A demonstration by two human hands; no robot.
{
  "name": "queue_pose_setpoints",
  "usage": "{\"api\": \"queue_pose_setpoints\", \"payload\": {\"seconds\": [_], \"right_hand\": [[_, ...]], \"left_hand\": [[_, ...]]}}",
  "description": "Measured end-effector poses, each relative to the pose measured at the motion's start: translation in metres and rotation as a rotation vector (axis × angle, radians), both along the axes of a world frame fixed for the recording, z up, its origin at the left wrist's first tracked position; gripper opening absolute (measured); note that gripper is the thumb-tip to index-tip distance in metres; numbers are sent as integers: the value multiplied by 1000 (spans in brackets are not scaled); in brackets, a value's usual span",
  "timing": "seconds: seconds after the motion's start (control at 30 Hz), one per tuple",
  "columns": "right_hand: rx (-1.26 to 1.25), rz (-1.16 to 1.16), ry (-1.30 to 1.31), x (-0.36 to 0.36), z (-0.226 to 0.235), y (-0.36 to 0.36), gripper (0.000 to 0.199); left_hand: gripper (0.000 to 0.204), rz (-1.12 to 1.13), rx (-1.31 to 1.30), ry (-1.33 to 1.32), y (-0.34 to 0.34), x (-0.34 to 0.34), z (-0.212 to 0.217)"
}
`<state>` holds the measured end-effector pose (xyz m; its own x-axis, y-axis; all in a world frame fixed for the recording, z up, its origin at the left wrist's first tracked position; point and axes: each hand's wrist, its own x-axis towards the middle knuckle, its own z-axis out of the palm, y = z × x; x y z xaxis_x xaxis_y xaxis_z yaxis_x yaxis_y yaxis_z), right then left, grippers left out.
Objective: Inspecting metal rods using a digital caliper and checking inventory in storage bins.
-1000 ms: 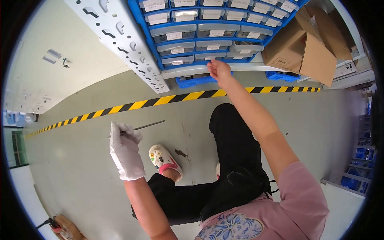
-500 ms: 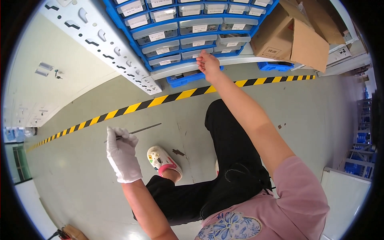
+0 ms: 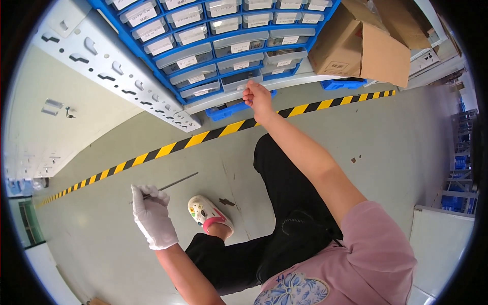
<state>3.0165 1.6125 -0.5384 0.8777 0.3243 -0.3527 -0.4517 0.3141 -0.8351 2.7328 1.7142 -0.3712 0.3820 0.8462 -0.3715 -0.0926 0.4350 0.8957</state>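
Hands well apart. Your left hand (image 3: 152,217), in a white glove, is closed around one end of a thin metal rod (image 3: 175,182); the rod sticks out up and to the right, above the grey floor (image 3: 356,132), just below the yellow-black striped line (image 3: 213,133). Your right hand (image 3: 258,96), bare, is stretched out to the blue drawer rack (image 3: 223,46), fingers pinched at the front of a clear drawer (image 3: 243,79) in the bottom row; can't tell if it grips the front or only touches it. A blue bin (image 3: 229,109) sits under the rack, just left of that hand. An open cardboard box (image 3: 363,46) stands right of the rack. Your white shoe with pink trim (image 3: 207,213) is planted just right of the gloved hand, with black trousers (image 3: 284,203) behind it.
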Motion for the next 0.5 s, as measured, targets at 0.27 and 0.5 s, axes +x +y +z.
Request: {"api": "queue_pose_setpoints", "payload": {"seconds": [0.27, 0.5], "right_hand": [[-54, 32, -156, -10, -6, 3, 14], [-126, -53, -105, 6, 4, 21, 14]], "left_hand": [[27, -11, -7, 8, -1, 1, -5], [28, -24, 15, 41, -3, 9, -6]]}}
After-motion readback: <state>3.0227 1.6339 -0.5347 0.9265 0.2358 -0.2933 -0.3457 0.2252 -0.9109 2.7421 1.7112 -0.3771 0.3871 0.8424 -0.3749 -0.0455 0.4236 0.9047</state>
